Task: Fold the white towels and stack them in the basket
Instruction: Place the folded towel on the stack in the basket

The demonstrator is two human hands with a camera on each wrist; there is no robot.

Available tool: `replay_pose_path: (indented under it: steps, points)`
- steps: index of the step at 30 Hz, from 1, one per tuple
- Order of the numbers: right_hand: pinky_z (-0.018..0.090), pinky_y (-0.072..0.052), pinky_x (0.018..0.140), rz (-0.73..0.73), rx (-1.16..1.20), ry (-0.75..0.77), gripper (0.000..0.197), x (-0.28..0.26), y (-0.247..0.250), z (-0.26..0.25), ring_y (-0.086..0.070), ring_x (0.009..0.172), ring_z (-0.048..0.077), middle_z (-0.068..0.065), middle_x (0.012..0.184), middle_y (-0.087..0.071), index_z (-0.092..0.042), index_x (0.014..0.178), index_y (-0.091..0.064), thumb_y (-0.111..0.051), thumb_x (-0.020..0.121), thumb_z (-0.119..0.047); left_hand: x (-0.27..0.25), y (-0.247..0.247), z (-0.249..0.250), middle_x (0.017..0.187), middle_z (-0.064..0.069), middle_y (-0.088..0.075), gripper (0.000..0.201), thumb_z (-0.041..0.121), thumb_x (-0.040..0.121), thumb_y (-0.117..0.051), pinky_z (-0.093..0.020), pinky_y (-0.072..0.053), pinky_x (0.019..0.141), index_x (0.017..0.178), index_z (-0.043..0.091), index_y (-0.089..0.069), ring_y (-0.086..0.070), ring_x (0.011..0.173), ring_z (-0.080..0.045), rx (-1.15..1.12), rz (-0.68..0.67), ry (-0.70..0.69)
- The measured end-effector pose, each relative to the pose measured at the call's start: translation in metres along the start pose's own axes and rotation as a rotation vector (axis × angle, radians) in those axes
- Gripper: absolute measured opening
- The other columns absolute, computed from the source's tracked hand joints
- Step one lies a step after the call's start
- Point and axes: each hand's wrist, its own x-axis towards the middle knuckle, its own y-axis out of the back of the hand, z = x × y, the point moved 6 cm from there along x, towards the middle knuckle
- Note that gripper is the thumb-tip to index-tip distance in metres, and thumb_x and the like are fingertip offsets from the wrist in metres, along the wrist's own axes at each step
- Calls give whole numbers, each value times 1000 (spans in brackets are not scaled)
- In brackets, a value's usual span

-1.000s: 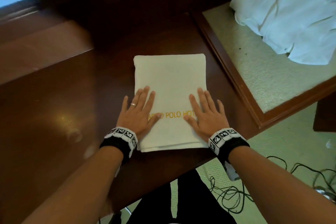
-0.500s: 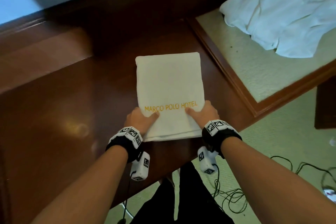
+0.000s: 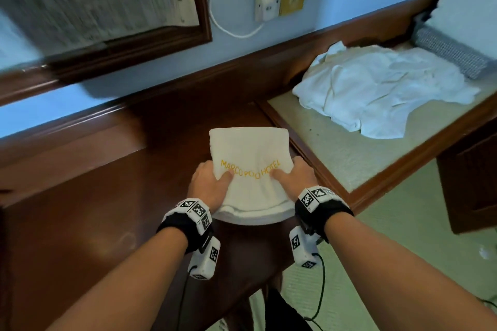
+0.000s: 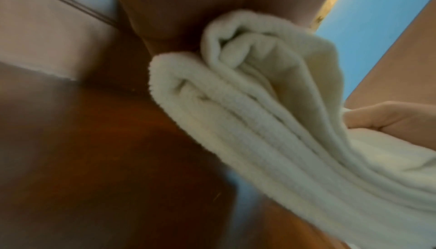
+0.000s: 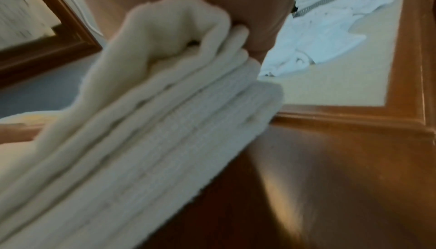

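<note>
A folded white towel (image 3: pixel 250 153) with yellow "MARCO POLO HOTEL" stitching is lifted off the dark wooden desk (image 3: pixel 80 209), sagging a little in the middle. My left hand (image 3: pixel 208 183) grips its left near edge, thumb on top and fingers underneath. My right hand (image 3: pixel 294 179) grips the right near edge the same way. The wrist views show the towel's stacked layers (image 4: pixel 271 131) (image 5: pixel 153 131) pinched at the edges. A heap of unfolded white towels (image 3: pixel 382 94) lies on the lower beige surface to the right. No basket is in view.
A framed mirror (image 3: pixel 94 8) hangs on the blue wall above the desk, with a socket and white cable (image 3: pixel 269 5) beside it. A grey-edged bed corner (image 3: pixel 451 51) sits far right. Black cables (image 3: pixel 320 290) trail over the green carpet below.
My hands went from pressing flat on the towel to gripping its near sides, and the towel has come up off the desk. My head has tilted up toward the wall.
</note>
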Motion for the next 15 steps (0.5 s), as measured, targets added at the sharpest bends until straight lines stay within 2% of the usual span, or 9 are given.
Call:
replay_pose_path:
  steps: [4, 8, 12, 15]
  points:
    - [38, -51, 82, 98, 72, 70, 41, -7, 54, -23, -63, 92, 26, 1, 99, -64, -16, 106, -56, -72, 79, -42, 5, 15, 56, 100, 0, -56, 29, 42, 91, -66, -33, -43, 79, 96, 14, -59, -57, 94, -22, -65, 21, -101]
    - [36, -50, 77, 218, 111, 124, 41, -11, 116, -34, -63, 91, 27, 4, 99, -65, -13, 104, -57, -74, 79, -40, 11, 17, 121, 101, -3, -61, 33, 44, 88, -67, -41, -50, 85, 98, 13, -61, -60, 93, -24, -90, 20, -211]
    - [37, -49, 76, 288, 112, 131, 40, -8, 178, -27, -61, 88, 26, 3, 96, -62, -14, 97, -54, -73, 80, -44, 14, 2, 187, 100, -4, -64, 32, 45, 88, -68, -43, -52, 85, 96, 15, -61, -62, 93, -25, -100, -9, -310]
    - [41, -52, 79, 324, 108, 122, 41, -1, 225, -10, -61, 87, 26, 3, 97, -63, -15, 98, -54, -73, 79, -46, 14, -23, 234, 100, -3, -66, 31, 46, 87, -69, -43, -54, 85, 96, 17, -62, -64, 92, -23, -112, -30, -363]
